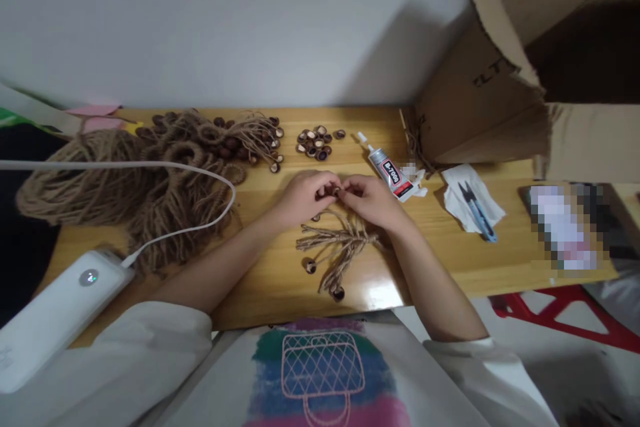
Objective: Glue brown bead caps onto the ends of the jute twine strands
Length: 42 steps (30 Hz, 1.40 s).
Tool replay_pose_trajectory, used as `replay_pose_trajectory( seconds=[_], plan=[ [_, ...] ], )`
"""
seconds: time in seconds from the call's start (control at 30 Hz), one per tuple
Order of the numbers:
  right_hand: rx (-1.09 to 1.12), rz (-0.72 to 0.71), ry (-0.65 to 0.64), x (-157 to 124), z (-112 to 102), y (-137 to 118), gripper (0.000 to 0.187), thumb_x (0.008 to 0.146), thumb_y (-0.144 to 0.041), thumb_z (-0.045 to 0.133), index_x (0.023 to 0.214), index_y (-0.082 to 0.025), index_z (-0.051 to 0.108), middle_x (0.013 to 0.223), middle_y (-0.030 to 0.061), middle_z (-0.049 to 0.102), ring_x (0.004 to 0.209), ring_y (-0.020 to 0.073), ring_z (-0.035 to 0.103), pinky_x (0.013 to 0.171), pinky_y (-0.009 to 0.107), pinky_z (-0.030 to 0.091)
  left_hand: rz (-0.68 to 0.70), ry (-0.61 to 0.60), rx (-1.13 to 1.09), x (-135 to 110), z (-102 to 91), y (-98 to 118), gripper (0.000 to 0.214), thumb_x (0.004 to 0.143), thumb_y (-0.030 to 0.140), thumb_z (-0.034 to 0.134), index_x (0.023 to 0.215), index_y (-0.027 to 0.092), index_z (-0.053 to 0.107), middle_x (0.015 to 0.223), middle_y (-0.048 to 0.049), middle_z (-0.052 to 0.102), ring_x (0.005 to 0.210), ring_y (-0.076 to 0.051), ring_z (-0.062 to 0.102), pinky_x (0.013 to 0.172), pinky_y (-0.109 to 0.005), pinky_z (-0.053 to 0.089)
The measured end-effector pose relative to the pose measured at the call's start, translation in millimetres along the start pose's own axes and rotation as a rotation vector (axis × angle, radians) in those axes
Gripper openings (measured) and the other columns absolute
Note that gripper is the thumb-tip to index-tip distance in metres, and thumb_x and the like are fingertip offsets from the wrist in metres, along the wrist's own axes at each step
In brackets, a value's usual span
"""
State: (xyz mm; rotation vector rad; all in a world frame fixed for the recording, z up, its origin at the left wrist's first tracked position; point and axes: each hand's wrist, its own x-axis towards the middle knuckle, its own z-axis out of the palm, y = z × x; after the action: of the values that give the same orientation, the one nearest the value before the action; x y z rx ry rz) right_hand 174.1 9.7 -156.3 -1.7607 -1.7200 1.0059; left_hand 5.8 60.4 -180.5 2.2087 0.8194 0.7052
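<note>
My left hand (311,195) and my right hand (369,199) meet over the middle of the table. Between their pinched fingertips is a small round brown nut shell (336,192), mostly covered by the fingers. Just below my hands lies a knotted bundle of jute twine (345,240) with loose strands. Brown shells sit at some strand ends, one at the left (311,266) and one near the table's front edge (339,293). Whether a strand runs into the pinched shell is hidden by my fingers.
Loose shells (314,143) lie behind my hands. A B-7000 glue tube (391,173) and blue thread snips (477,210) on white tissue are to the right. Twine heaps (90,177), a white power bank (65,313) with cable, and a cardboard box (480,93) flank the table.
</note>
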Motion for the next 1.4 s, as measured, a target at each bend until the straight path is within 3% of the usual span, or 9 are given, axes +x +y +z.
replay_pose_trajectory(
  seconds=[0.23, 0.63, 1.07, 1.4],
  plan=[
    [0.073, -0.031, -0.013, 0.9, 0.0, 3.9, 0.021, 0.078, -0.032, 0.054, 0.078, -0.014, 0.066, 0.065, -0.0006, 0.059, 0.059, 0.0105, 0.048, 0.056, 0.02, 0.033, 0.046, -0.002, 0.044, 1.0, -0.4, -0.6, 0.022, 0.072, 0.005, 0.068, 0.089, 0.017, 0.063, 0.074, 0.0018, 0.064, 0.068, -0.013, 0.058, 0.067, -0.026, 0.043],
    [0.093, 0.086, -0.056, 2.9, -3.9, -2.5, 0.028, 0.08, -0.041, 0.056, 0.08, -0.015, 0.067, 0.068, 0.0019, 0.062, 0.058, 0.0123, 0.049, 0.055, 0.023, 0.036, 0.086, -0.013, 0.045, -0.9, -2.2, -6.6, 0.018, 0.078, 0.012, 0.068, 0.094, 0.018, 0.062, 0.087, -0.0035, 0.07, 0.082, -0.019, 0.062, 0.077, -0.034, 0.047],
    [-0.004, 0.043, 0.031, 2.2, 2.6, -1.5, 0.018, 0.078, -0.032, 0.06, 0.075, -0.016, 0.067, 0.062, -0.0006, 0.06, 0.056, 0.0097, 0.047, 0.053, 0.021, 0.031, -0.01, -0.01, -0.006, -0.1, -1.7, -4.6, 0.021, 0.071, 0.004, 0.069, 0.087, 0.017, 0.064, 0.072, 0.0017, 0.062, 0.067, -0.013, 0.056, 0.067, -0.027, 0.044],
    [-0.042, 0.048, 0.05, 2.8, 2.2, -4.4, 0.01, 0.075, -0.024, 0.062, 0.074, -0.015, 0.067, 0.063, -0.001, 0.062, 0.058, 0.0101, 0.05, 0.055, 0.021, 0.029, -0.041, 0.013, -0.054, -1.2, 0.6, -2.2, 0.025, 0.067, 0.0, 0.066, 0.086, 0.015, 0.061, 0.072, 0.0035, 0.059, 0.064, -0.009, 0.053, 0.063, -0.021, 0.042]
  ],
)
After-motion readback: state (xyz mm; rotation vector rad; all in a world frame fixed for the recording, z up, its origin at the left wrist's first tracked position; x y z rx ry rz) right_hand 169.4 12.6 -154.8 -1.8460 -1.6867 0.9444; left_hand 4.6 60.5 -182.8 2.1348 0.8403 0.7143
